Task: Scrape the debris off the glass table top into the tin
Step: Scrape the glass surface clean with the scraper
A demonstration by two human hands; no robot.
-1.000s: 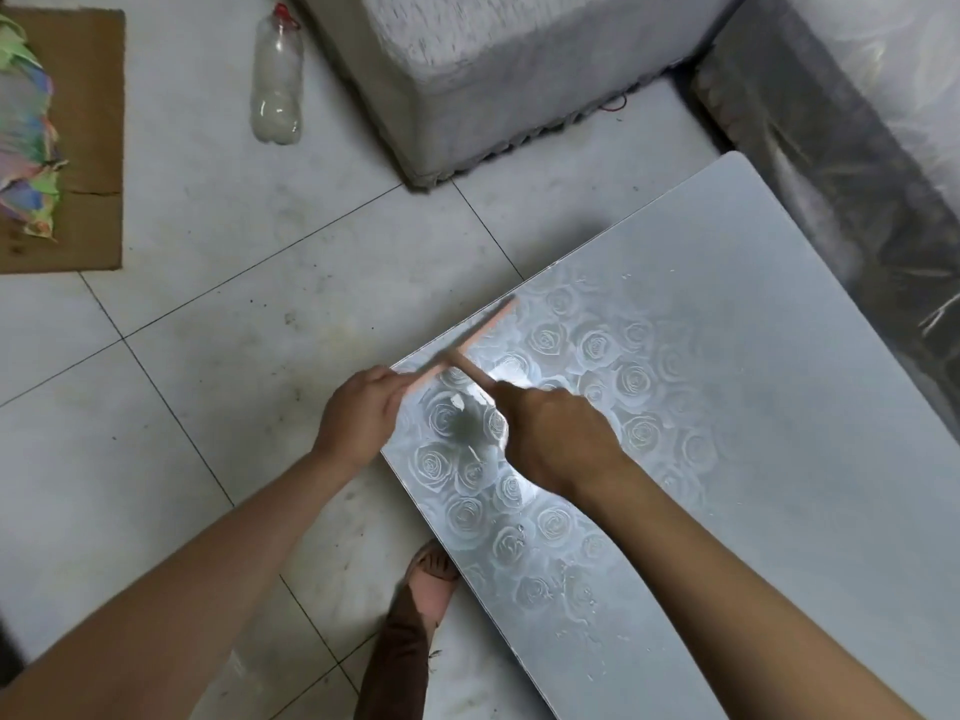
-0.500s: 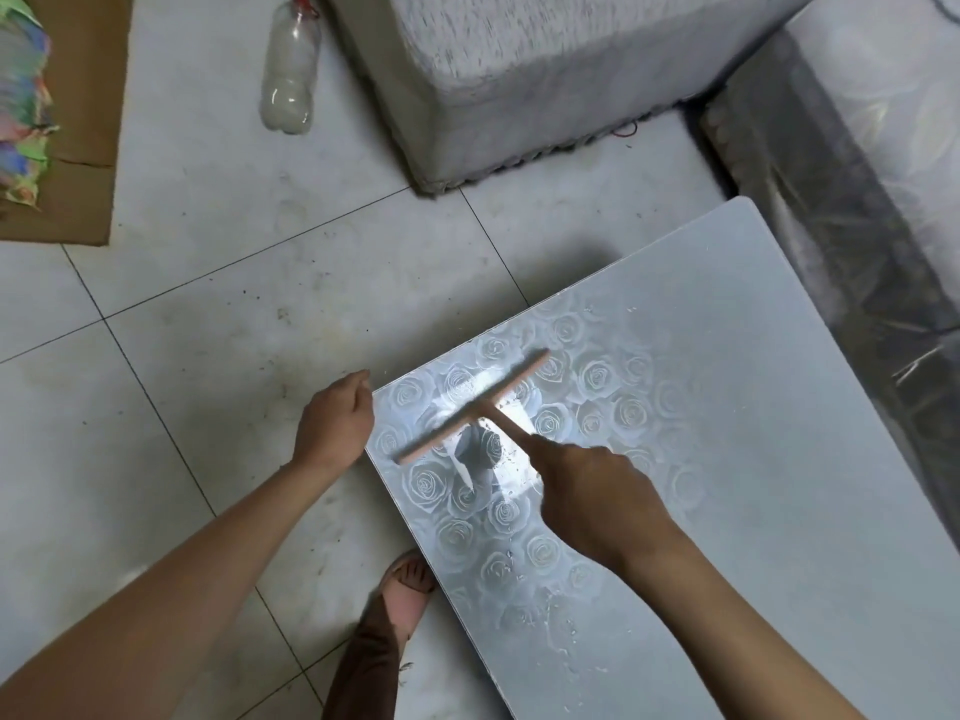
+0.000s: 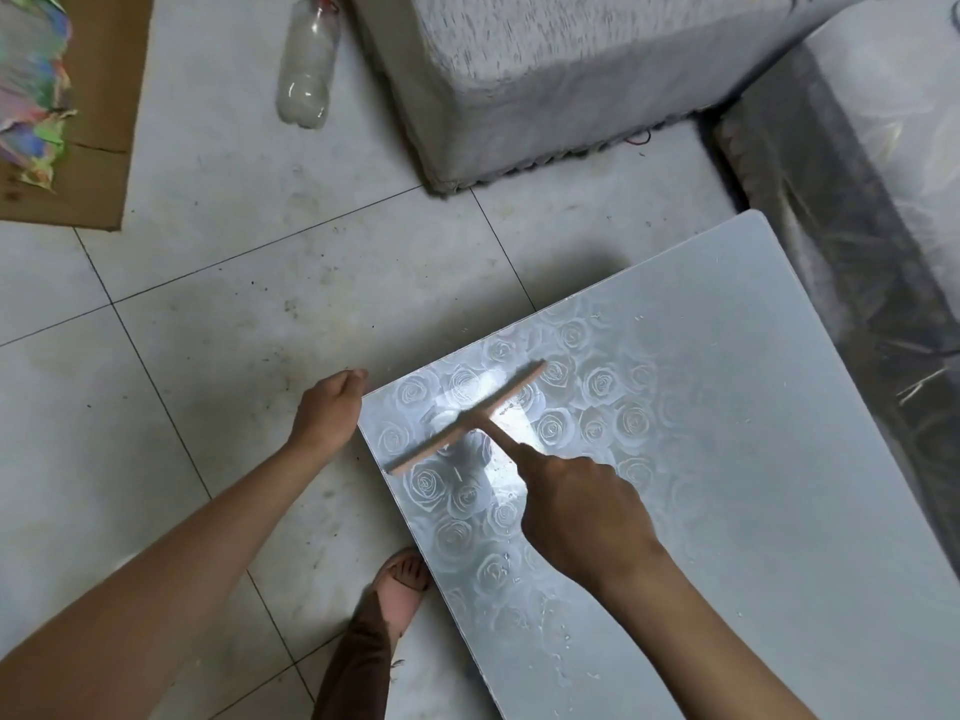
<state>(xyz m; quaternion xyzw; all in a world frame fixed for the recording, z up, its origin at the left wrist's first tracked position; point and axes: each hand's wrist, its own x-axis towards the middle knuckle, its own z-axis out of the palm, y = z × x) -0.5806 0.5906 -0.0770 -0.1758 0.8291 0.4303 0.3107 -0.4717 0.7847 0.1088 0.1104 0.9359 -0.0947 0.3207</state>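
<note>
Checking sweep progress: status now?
Right grip holds scraper on glass. Left grip curled beside its corner. Tin not in view.

One view only: head cam, wide-angle, aimed forward and steeply down. Close range: left hand (image 3: 330,413) and right hand (image 3: 576,511) sit mid-frame (arms enter from bottom edge); glass table top (image 3: 753,407) fills lower right, tiled floor (image 3: 208,330) the left; far edges probably warped.

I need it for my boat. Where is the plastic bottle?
In the head view the plastic bottle lies on the tiled floor near the top, between the cardboard sheet on its left and the grey block on its right.
</note>
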